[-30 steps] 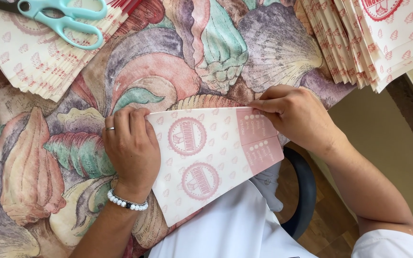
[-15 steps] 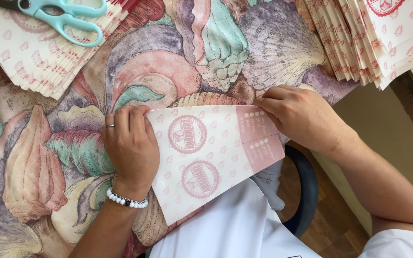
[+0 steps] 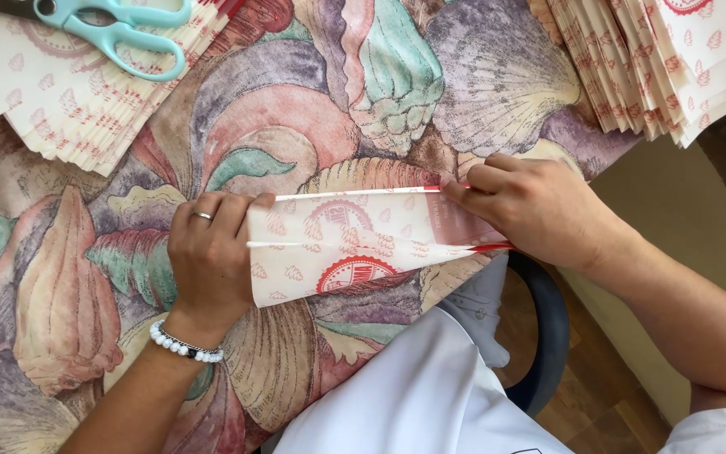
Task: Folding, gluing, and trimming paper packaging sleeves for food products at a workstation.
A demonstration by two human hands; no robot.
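At tabletop centre, I read the paper sheet [image 3: 355, 248] as partly folded, both hands gripping it, left hand [image 3: 212, 252] at 9 o'clock, right hand [image 3: 531, 210] at 3 o'clock; the crease remains unpressed.

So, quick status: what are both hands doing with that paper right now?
Left hand and right hand both gripping the printed paper sheet, folded partway over. Scissors lie apart on a paper stack. Nothing obstructing.
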